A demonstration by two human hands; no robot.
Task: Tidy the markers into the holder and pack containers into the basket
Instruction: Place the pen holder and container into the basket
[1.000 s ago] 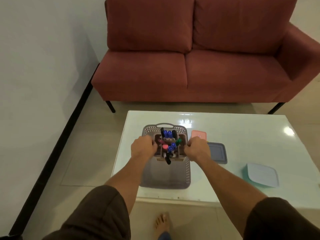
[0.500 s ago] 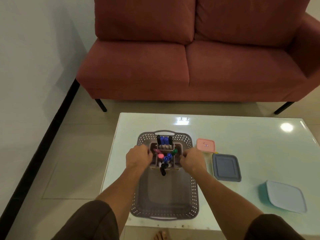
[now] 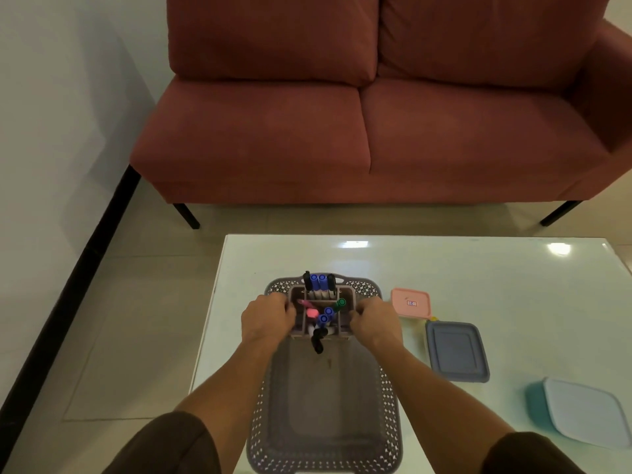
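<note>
Both hands, left hand [image 3: 268, 318] and right hand [image 3: 375, 321], have their fingers curled tight on the sides of the one marker holder [image 3: 320, 313], at the far end of the single basket [image 3: 325, 419]. Three lidded containers lie right of the basket: pink [image 3: 410, 303], grey [image 3: 456, 351], teal [image 3: 581, 412].

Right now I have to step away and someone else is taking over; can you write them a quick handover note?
Left hand and right hand grip opposite sides of the marker holder, held at the far end of the grey basket.
Done: markers are in the holder.
Left: set the holder down, then pack the pink container, grey-blue container and teal container, all on the table right of the basket.
</note>
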